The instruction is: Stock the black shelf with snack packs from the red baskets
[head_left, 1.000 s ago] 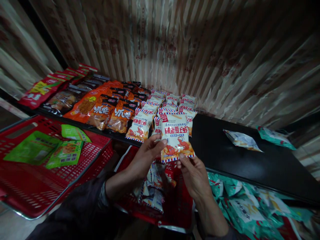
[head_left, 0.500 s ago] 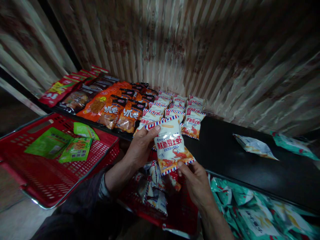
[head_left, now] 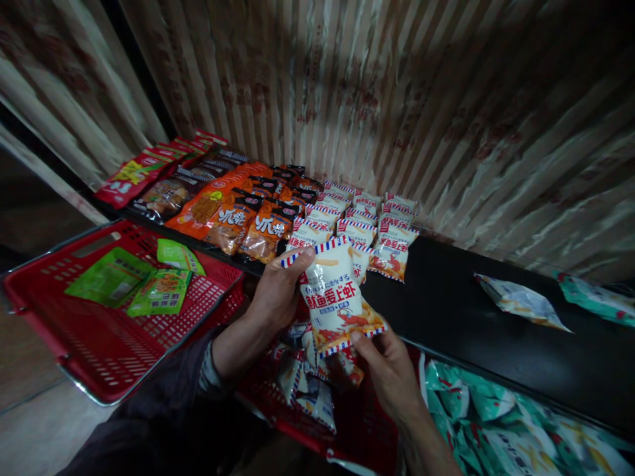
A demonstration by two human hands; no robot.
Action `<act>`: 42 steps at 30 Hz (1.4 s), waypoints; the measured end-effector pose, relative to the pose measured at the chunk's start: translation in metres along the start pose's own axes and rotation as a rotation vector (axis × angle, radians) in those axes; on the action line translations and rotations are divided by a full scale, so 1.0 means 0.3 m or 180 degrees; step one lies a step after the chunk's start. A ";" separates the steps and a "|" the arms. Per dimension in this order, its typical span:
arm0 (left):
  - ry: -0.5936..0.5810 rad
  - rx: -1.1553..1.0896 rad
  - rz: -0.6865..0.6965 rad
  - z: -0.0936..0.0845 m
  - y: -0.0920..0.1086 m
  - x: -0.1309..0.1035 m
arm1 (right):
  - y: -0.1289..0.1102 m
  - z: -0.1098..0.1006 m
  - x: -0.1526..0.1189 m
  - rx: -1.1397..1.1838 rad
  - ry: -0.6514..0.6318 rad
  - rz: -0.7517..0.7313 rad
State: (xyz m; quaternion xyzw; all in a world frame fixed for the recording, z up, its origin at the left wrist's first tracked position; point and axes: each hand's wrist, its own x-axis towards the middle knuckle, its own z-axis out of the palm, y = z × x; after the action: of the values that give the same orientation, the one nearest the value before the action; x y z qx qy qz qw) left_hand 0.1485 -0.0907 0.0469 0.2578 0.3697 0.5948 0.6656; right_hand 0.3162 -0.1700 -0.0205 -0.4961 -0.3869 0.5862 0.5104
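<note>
A white and orange snack bag (head_left: 331,297) with striped red and blue edges is held face up between both hands. My left hand (head_left: 280,284) pinches its upper left corner, thumb on top. My right hand (head_left: 389,367) grips the lower right corner, also thumb on top. Behind the held bag, rows of matching bags (head_left: 391,248) stand on the black shelf (head_left: 446,297). More such bags lie loose in a red basket (head_left: 362,430) beneath my hands. Part of a second bag may show behind the held one, but this is unclear.
Orange snack packs (head_left: 268,231) and red packs (head_left: 143,172) line the shelf's left. A red basket (head_left: 44,284) at left holds green packets (head_left: 112,277). One white bag (head_left: 523,301) lies on the shelf at right, near a teal bag (head_left: 595,297). Teal bags (head_left: 510,423) fill the lower right.
The view has shifted slightly, so the shelf and baskets appear farther right. The held bag is tilted a little differently, with both hands still on it.
</note>
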 end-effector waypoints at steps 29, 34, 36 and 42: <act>0.0033 0.0071 -0.0152 0.015 -0.001 -0.007 | -0.038 -0.041 0.006 -0.0785 0.1018 -0.0647; -0.0069 0.0159 -0.0247 0.014 -0.005 -0.010 | -0.039 -0.051 0.003 -0.0610 0.1134 -0.0572; -0.0179 0.0227 -0.0290 0.014 -0.004 -0.009 | -0.035 -0.061 0.008 -0.0511 0.1196 -0.0529; -0.0490 0.0231 -0.0184 0.018 -0.007 -0.012 | -0.034 -0.070 0.022 -0.0350 0.1466 -0.0513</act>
State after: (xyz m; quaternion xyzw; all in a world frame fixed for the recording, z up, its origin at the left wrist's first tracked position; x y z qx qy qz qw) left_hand 0.1541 -0.0939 0.0492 0.3159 0.3460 0.5400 0.6992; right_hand 0.3392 -0.1628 -0.0163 -0.6112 -0.3301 0.3932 0.6025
